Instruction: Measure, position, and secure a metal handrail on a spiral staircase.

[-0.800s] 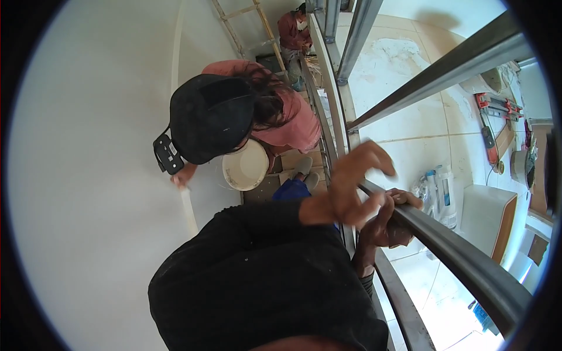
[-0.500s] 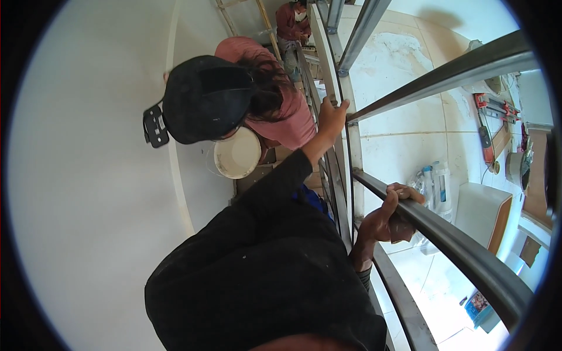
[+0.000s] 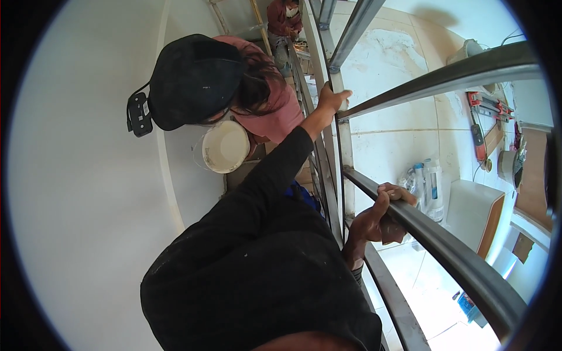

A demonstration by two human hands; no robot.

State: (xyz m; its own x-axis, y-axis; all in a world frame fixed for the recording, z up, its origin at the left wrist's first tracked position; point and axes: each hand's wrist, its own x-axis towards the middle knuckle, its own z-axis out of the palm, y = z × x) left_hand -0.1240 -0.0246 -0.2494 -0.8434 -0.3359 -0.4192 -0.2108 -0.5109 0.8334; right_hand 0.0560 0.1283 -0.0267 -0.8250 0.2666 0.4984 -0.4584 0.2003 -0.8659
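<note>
My left hand (image 3: 331, 105) is stretched forward to the pale flat top rail (image 3: 317, 50) of a metal railing. Its fingers close over the rail, with one digit pointing out to the right. My right hand (image 3: 374, 221) is wrapped round a thick grey metal bar (image 3: 451, 251) of the same railing, nearer to me. Part of the palm and the fingers under the bar are hidden. Both arms are in dark sleeves.
Close ahead on the left, a person in a black cap (image 3: 196, 82) and pink top bends beside a white bucket (image 3: 225, 147). Another person (image 3: 284, 23) is farther off near a ladder (image 3: 260, 26). Tools (image 3: 480, 140) and plastic-wrapped tubes (image 3: 430, 187) lie on the pale tiled floor beyond the railing.
The whole view has shifted slightly, so most things sit a little farther left. My left hand has edged forward along the rail. My right hand keeps its grip on the bar.
</note>
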